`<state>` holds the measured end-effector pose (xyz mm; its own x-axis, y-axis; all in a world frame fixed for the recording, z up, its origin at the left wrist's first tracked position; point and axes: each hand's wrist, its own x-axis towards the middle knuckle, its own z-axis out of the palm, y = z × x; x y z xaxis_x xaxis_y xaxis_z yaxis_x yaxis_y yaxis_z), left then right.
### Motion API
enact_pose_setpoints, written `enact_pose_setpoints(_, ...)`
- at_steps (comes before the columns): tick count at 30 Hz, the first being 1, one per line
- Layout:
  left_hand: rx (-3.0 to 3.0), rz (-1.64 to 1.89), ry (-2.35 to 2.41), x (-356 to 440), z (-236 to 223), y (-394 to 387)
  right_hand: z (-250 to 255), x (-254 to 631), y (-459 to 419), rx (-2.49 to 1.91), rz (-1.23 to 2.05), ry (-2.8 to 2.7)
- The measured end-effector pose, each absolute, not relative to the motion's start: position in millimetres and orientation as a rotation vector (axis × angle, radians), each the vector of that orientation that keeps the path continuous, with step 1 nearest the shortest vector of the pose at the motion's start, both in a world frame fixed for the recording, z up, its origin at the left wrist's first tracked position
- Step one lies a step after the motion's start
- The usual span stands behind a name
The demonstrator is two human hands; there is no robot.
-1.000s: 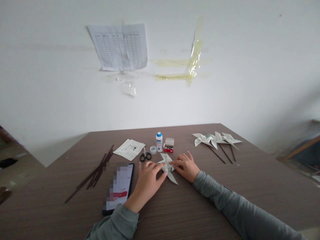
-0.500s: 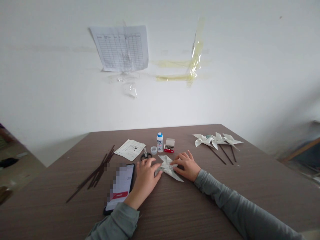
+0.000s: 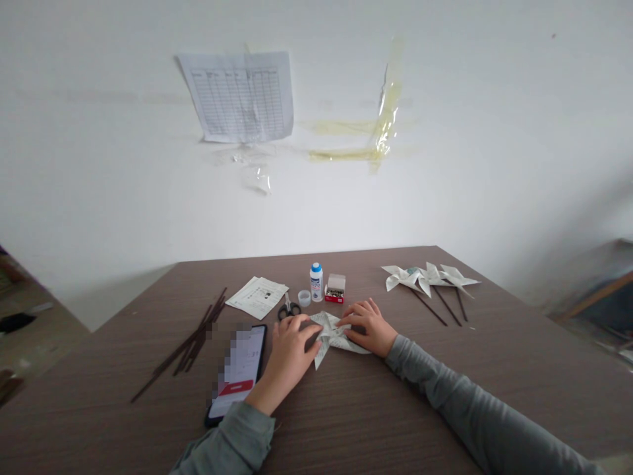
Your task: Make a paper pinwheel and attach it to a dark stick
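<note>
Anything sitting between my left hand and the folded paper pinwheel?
Nothing visible: the left hand rests directly on the folded paper pinwheel, as does the right hand. The scissors lie beyond the left hand, not between.

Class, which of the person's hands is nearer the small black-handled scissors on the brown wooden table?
Left. The left hand lies just in front of the black-handled scissors; the right hand is farther off to their right, past the folded white paper pinwheel.

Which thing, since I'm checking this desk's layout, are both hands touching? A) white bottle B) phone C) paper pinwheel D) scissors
C: the left hand and right hand both rest on the paper pinwheel.
</note>
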<state>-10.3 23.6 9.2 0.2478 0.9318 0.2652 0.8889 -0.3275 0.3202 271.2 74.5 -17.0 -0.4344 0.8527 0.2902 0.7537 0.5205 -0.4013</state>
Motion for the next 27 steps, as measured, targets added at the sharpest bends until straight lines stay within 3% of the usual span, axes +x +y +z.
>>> enact_pose_setpoints(6,2.405,0.605,1.771,-8.6,14.9,20.5,-3.1,281.4,91.1,-1.159,0.296,-2.2)
enact_pose_setpoints(17,2.417,0.666,1.814,-14.6,5.8,23.4,55.6,254.2,136.2,-1.602,0.171,-2.173)
enact_pose_setpoints(27,2.41,0.699,1.811,-15.5,2.2,23.8,62.0,229.3,146.9,-1.772,0.147,-2.237)
